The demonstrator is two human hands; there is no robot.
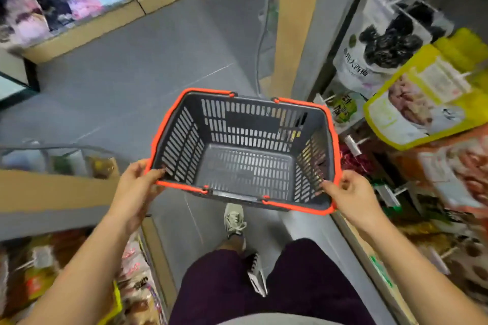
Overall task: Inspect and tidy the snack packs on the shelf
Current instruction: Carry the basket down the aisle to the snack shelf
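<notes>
1. Snack packs (422, 97) hang at your right, just beside the basket (184, 145).
2. Your left grip (137, 185) and right grip (351, 192) each hold a near corner of its rim, fingers curled.

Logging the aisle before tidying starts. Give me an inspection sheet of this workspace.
Surface: grey tiled floor of a narrow aisle.
Job's things: prune bag and yellow bag hang on pegs at right; neither is held.
Clutter: nothing seen.
Hands: left hand and right hand each grip a near corner of the basket; nothing inside it.
Cables: a thin grey cord runs down beside the shelf post.
Surroundings: shelf of packets across the aisle.
</notes>
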